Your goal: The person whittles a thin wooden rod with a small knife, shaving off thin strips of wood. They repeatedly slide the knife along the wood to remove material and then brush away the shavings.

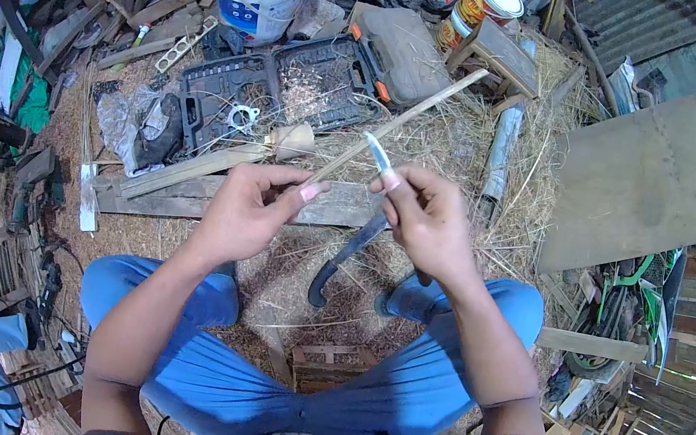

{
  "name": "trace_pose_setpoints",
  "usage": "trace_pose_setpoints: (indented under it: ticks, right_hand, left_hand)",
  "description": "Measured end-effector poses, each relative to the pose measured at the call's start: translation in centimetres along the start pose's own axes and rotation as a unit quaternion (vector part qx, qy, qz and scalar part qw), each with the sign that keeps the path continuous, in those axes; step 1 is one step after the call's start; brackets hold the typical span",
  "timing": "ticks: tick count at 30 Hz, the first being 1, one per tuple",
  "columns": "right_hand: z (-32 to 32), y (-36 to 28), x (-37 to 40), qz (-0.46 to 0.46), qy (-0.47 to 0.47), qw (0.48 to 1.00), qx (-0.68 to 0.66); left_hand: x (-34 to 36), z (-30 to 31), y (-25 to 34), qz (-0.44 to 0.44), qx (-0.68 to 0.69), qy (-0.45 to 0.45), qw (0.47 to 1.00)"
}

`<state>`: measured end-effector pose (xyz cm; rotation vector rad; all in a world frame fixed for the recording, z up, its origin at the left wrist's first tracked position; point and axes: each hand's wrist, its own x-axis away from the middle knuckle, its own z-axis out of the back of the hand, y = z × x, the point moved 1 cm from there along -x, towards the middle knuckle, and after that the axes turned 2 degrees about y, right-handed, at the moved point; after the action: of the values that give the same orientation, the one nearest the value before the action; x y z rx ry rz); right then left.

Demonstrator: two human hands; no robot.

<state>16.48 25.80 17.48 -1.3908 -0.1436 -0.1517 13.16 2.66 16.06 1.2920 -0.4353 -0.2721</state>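
1. Behind the left end of the rough grey wooden plank (154, 203) lies a crumpled clear plastic bag (131, 124), wrinkled and limp.
2. Beyond the plank's left half sits an open black moulded-plastic tool case (229, 76), one side littered with curled shavings. A pale, split length of bamboo-like wood (201, 167) rests partly along the plank.
3. Above the plank's middle, the left hand (257, 208) has thumb and fingers pinched on the near end of a thin, straight, pale wooden strip (434, 104), which slants up and rightward past the plank. Being so slender, it could split or snap if cut too deep.
4. Above the plank's right end, the right hand (429, 226) has its fingers curled around a small knife with a curved, light metal blade (376, 153). The tip overlaps the strip in view; contact cannot be told. Should the edge skid on a knot or smooth face, the nearby left thumb might be cut.
5. Nearer than the plank's right end, a dark, curved, hook-ended piece (341, 264) lies low; a dropped strip could land on it.
6. Right of the plank stretches a broad, flat, dull brown sheet (674, 169).
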Motion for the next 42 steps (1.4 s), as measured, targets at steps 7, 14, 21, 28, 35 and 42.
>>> trace_pose_setpoints:
  ticks: [7,14,21,28,35,42]
  right_hand:
    - [-1.5,-0.6,0.8,-0.035,-0.068,0.997,-0.009]
    - [-2.1,0.4,0.8,-0.013,-0.109,0.994,0.018]
    - [-2.3,0.1,1.0,-0.028,-0.141,0.989,0.039]
    - [-2.0,-0.3,0.9,-0.078,-0.117,0.99,0.018]
    - [-1.9,-0.1,1.0,-0.039,-0.06,0.997,0.033]
    - [1.2,-0.4,0.0,-0.022,0.025,0.999,-0.021]
  left_hand:
    - [0.1,-0.2,0.5,0.038,0.096,-0.06,0.993]
    - [0.1,-0.7,0.5,0.046,0.104,-0.073,0.991]
    - [0.2,-0.9,0.2,0.027,0.062,-0.064,0.996]
    - [0.0,-1.2,0.2,0.005,0.041,-0.046,0.998]
    - [0.1,-1.6,0.3,0.008,0.086,-0.029,0.996]
    - [0.6,-1.4,0.1,0.016,0.064,-0.044,0.997]
